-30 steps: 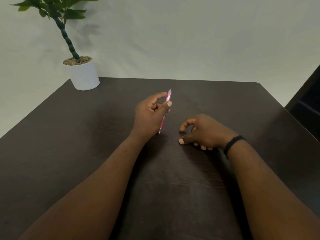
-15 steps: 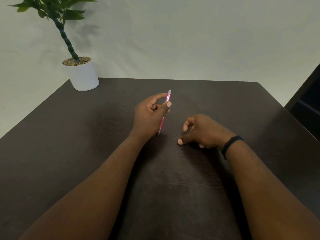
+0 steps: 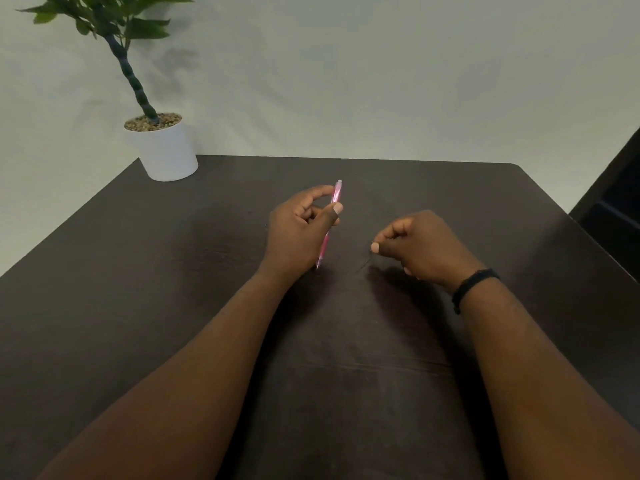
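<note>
My left hand (image 3: pixel 298 233) grips a pink pen (image 3: pixel 328 227) between thumb and fingers at the middle of the dark table (image 3: pixel 173 271). The pen stands steeply, with its tip down by the heel of the hand and its clicker end pointing away from me. My right hand (image 3: pixel 420 249) hovers just right of it, slightly above the table, with its fingers curled. Its thumb and forefinger pinch a thin dark sliver (image 3: pixel 363 266) that slants down to the left; what it is I cannot make out. A black band (image 3: pixel 472 282) circles my right wrist.
A white pot (image 3: pixel 165 150) with a green plant (image 3: pixel 114 26) stands at the table's far left corner against a pale wall. A dark piece of furniture (image 3: pixel 616 202) stands beyond the table's right edge.
My right hand rose off the table and moved slightly right, its thumb closing against the forefinger. My left hand and the pen stayed in place.
</note>
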